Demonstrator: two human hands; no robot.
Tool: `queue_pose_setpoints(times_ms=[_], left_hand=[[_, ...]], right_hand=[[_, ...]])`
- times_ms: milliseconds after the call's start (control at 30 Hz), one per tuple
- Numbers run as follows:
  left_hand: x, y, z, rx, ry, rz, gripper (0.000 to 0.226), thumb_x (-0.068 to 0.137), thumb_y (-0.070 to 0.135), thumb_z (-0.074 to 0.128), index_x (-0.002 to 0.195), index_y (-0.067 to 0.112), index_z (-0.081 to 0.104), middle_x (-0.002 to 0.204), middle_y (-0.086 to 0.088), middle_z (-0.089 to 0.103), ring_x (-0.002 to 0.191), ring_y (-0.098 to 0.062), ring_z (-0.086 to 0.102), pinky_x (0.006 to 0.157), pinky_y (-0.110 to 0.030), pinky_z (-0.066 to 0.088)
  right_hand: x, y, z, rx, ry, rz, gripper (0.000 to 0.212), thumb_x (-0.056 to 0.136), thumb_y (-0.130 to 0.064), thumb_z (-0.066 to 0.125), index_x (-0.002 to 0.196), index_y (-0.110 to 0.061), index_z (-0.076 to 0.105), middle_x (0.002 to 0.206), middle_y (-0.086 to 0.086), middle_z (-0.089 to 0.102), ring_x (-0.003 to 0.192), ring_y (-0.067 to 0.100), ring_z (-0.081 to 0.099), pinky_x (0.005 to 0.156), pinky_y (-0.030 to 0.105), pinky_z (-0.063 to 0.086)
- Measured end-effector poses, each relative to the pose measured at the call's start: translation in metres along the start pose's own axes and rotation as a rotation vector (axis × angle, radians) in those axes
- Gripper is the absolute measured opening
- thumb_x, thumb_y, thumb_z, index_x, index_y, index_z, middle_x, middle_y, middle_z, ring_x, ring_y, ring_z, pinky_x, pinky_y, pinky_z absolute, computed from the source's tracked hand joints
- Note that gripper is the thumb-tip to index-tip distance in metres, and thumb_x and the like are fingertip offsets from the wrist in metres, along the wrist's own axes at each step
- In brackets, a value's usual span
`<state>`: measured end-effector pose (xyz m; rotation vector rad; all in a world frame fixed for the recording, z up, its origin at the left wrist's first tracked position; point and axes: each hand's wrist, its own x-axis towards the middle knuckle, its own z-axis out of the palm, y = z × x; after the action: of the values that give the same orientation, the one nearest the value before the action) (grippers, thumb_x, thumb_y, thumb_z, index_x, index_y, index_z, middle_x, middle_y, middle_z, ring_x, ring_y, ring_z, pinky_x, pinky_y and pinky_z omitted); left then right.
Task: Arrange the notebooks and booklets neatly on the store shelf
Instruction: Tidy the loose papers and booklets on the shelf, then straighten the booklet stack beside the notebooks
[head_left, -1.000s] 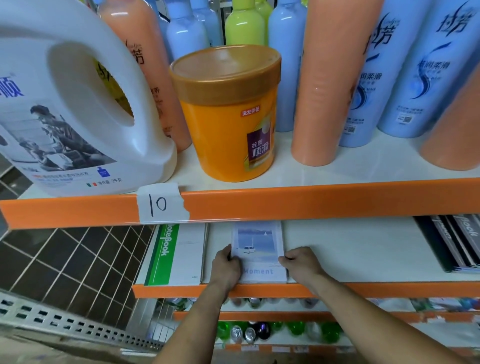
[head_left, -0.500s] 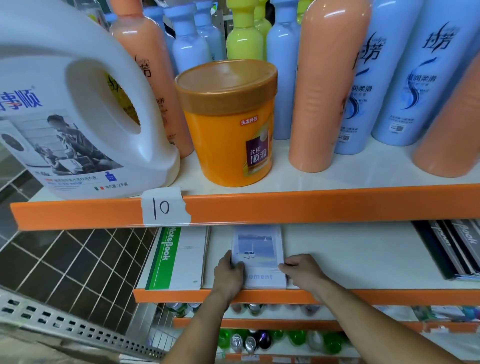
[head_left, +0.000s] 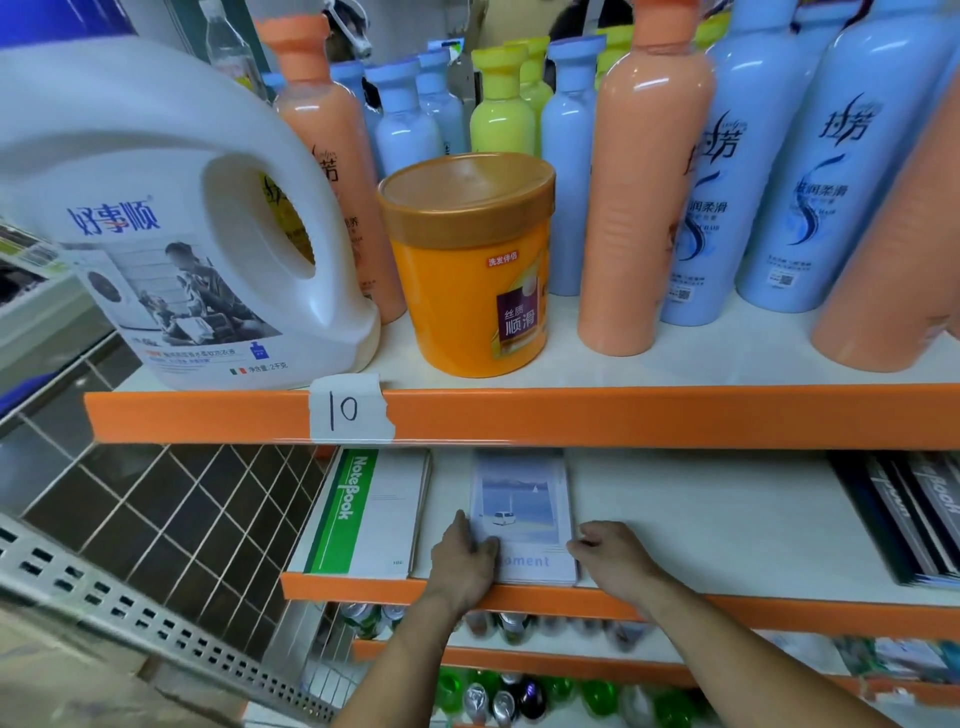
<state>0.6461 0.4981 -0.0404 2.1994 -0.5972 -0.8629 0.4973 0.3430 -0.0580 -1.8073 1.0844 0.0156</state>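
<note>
A pale blue booklet stack titled "Moment" (head_left: 522, 506) lies flat on the white lower shelf (head_left: 701, 519), its near edge at the orange shelf lip. My left hand (head_left: 462, 558) holds its lower left corner, with the thumb over the first letter of the title. My right hand (head_left: 608, 553) has curled fingers against the lower right edge. A green and white notebook stack marked "NoteBook" (head_left: 369, 512) lies just to the left, apart from the booklet. Dark notebooks (head_left: 914, 514) lie at the far right of the same shelf.
The upper shelf overhangs close above, with a white detergent jug (head_left: 171, 234), an orange tub (head_left: 470, 265) and tall bottles (head_left: 644, 208). A paper tag "10" (head_left: 348, 410) sticks to its orange lip. Cans and green bottles (head_left: 493, 696) fill the shelves below. Bare shelf lies between the booklet and the dark notebooks.
My left hand has slid a little onto the booklet's cover and now hides the first letter of the title. Both hands stay at the booklet's sides; my view has tilted upward.
</note>
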Motion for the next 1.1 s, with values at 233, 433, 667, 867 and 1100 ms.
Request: queue_pose_setpoints(times_ms=[233, 433, 667, 867, 1100], left_hand=[[-0.030, 0.037, -0.014, 0.382, 0.169, 0.311, 0.063, 0.098, 0.033, 0.056, 0.154, 0.014, 0.034, 0.154, -0.003, 0.043, 0.143, -0.022, 0.033, 0.114, -0.031, 0.031], [-0.078, 0.086, -0.004, 0.669, 0.305, 0.496, 0.062, 0.100, 0.041, 0.046, 0.156, 0.021, 0.029, 0.158, 0.004, 0.035, 0.145, -0.018, 0.028, 0.118, -0.032, 0.025], [-0.151, 0.137, 0.045, 0.702, 0.376, 0.529, 0.066, 0.102, 0.044, 0.041, 0.160, 0.025, 0.017, 0.165, 0.009, 0.020, 0.149, -0.016, 0.018, 0.120, -0.034, 0.017], [-0.208, 0.160, 0.113, 0.699, 0.341, 0.507, 0.070, 0.103, 0.045, 0.041, 0.161, 0.025, 0.007, 0.169, 0.008, 0.009, 0.155, -0.017, 0.006, 0.123, -0.035, 0.010], [-0.243, 0.161, 0.160, 0.727, 0.327, 0.512, 0.069, 0.101, 0.048, 0.042, 0.161, 0.025, 0.016, 0.167, 0.009, 0.017, 0.153, -0.017, 0.015, 0.124, -0.037, 0.018]], right_hand=[[-0.045, -0.038, -0.055, -0.363, 0.127, -0.175, 0.066, 0.098, -0.039, 0.054, 0.156, -0.017, 0.031, 0.159, 0.001, 0.036, 0.145, 0.019, 0.036, 0.116, 0.033, 0.033], [-0.102, -0.053, -0.101, -0.593, 0.250, -0.339, 0.068, 0.098, -0.046, 0.049, 0.158, -0.026, 0.022, 0.163, -0.009, 0.026, 0.148, 0.019, 0.028, 0.120, 0.033, 0.026], [-0.156, -0.013, -0.159, -0.702, 0.296, -0.463, 0.070, 0.100, -0.043, 0.044, 0.160, -0.026, 0.013, 0.167, -0.009, 0.012, 0.153, 0.010, 0.011, 0.124, 0.029, 0.002], [-0.190, 0.043, -0.193, -0.674, 0.266, -0.457, 0.072, 0.100, -0.043, 0.045, 0.161, -0.024, 0.011, 0.168, -0.007, 0.008, 0.154, 0.011, 0.008, 0.126, 0.031, 0.004], [-0.222, 0.083, -0.208, -0.637, 0.242, -0.457, 0.071, 0.099, -0.042, 0.045, 0.160, -0.024, 0.013, 0.168, -0.005, 0.009, 0.154, 0.012, 0.007, 0.125, 0.032, 0.002]])
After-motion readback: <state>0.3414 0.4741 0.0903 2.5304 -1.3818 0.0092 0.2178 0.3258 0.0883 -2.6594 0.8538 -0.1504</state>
